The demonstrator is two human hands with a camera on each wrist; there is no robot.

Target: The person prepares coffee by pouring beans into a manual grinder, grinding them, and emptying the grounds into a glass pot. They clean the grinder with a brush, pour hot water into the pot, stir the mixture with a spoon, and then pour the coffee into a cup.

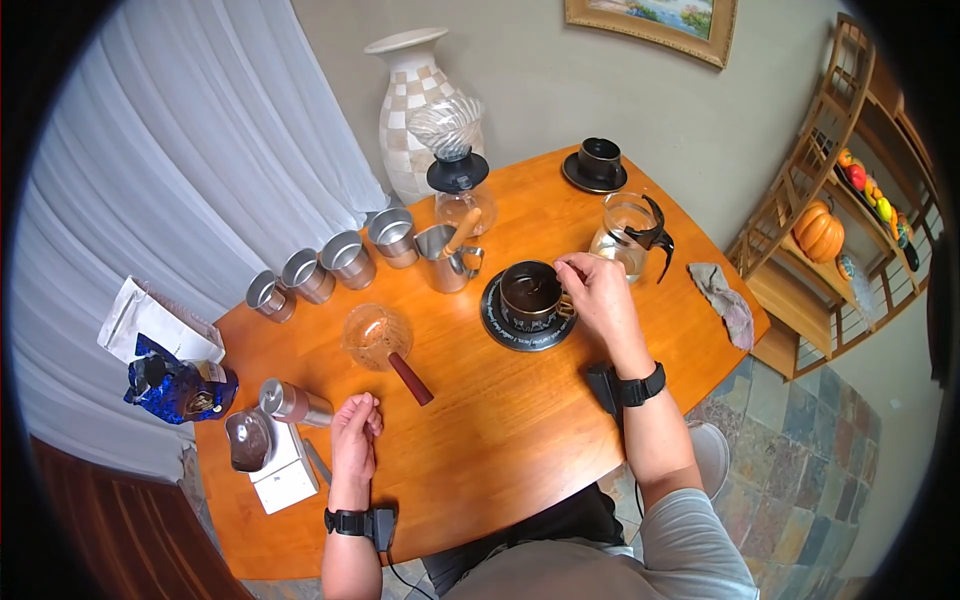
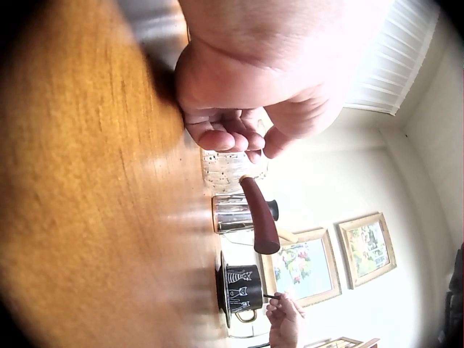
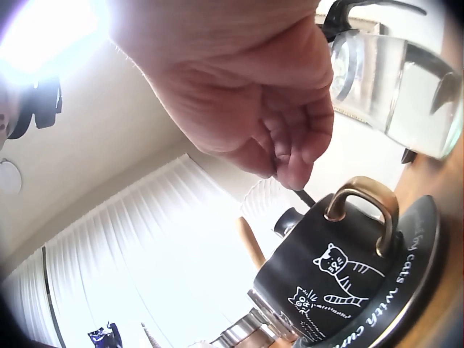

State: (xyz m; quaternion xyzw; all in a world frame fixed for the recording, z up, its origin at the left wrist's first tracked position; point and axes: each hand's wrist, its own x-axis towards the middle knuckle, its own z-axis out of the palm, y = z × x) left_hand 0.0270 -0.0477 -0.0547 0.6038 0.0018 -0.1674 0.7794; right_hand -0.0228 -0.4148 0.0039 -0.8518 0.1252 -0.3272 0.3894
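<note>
My right hand [image 1: 600, 295] pinches a thin dark stick [image 3: 305, 197] between thumb and fingers. Its lower end goes down into a black cup [image 3: 319, 268] with white cat drawings and a gold handle. The cup stands upright on a black saucer [image 1: 500, 333] with white lettering; dark liquid shows inside. On the table's left side lies my left hand [image 1: 353, 435], fingers loosely curled and holding nothing. Just beyond it is a clear glass vessel [image 1: 365, 325] with brown specks and a dark red handle [image 1: 410, 379]. A metal canister [image 1: 296, 402] is close to the left hand.
A glass jug [image 1: 622, 240] of clear liquid stands beyond my right hand, near a grey cloth [image 1: 720, 300]. Several metal cups [image 1: 348, 262], a metal pitcher [image 1: 446, 268] and a glass coffee dripper [image 1: 458, 175] line the back. Left are bags [image 1: 180, 385] and a white scale [image 1: 284, 480].
</note>
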